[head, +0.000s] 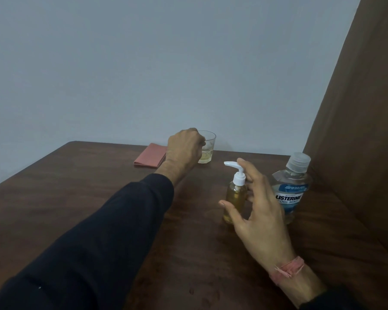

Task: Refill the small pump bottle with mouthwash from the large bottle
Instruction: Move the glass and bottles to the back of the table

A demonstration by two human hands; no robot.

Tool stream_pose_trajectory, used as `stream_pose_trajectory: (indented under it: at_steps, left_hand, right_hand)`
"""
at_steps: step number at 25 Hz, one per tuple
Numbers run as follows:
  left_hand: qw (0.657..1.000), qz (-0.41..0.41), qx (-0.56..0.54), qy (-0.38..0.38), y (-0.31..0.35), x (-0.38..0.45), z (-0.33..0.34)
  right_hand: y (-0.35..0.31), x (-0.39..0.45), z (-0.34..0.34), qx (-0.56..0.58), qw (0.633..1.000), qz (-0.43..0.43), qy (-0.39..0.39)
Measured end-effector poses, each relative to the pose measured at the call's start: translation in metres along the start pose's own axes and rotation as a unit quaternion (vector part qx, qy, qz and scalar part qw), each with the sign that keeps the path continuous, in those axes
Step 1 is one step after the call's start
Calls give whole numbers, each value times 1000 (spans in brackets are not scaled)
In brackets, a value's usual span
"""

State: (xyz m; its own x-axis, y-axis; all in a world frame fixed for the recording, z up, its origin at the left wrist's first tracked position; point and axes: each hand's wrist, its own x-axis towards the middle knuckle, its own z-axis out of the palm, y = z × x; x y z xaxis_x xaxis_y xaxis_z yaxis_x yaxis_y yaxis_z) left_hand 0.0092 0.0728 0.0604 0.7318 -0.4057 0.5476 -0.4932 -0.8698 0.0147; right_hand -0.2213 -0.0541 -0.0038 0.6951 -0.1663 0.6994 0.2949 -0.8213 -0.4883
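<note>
1. Dark wooden tabletop (99,186) against grey wall.
2. Left hand (184,146) curled around glass (207,146) at far edge.
3. Right hand (259,204) spread wide beside small pump bottle (235,193); contact unclear.
4. Large bottle (292,186) stood just right, capped.

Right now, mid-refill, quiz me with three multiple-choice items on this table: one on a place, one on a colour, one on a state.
1. The folded cloth lies:
A. left of the glass
B. under the Listerine bottle
C. on the pump bottle

2. The pump head is:
A. blue
B. white
C. red

3. The Listerine bottle's cap is:
A. off, on the table
B. in the right hand
C. on

Answers: 1 A, the cloth sits beside the glass at the far edge. 2 B, the nozzle and collar are white. 3 C, the cap sits on the neck.
</note>
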Motion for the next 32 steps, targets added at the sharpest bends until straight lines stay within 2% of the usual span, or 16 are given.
stream_pose_trajectory:
  at_steps: [11,14,17,19,21,24,27,29,32]
  left_hand:
    - [999,-17,-40,5,4,19,21]
    - [995,-26,-94,2,-2,15,24]
    - [980,-46,-195,0,-2,-15,15]
    - [972,-16,-232,5,-1,-44,5]
    - [964,44,-256,-56,0,-83,-8]
    - [906,96,-377,-170,15,-138,-32]
    - [873,41,-461,-156,42,-162,-39]
    - [883,-14,-453,-125,51,-163,-38]
    - [901,-33,-410,-135,51,-158,-35]
  right_hand:
    - [-1,0,2,5,1000,9,-1]
    - [-3,0,0,14,1000,6,8]
    - [-6,1,-2,12,1000,5,11]
    - [-9,1,-5,1,1000,17,3]
    - [-13,2,-12,-21,999,30,-16]
    - [-23,2,-23,-43,998,36,-39]
    - [-36,5,-35,-64,993,46,-82]
    - [-48,9,-44,-108,987,49,-109]
    - [-68,21,-63,-238,962,13,-137]
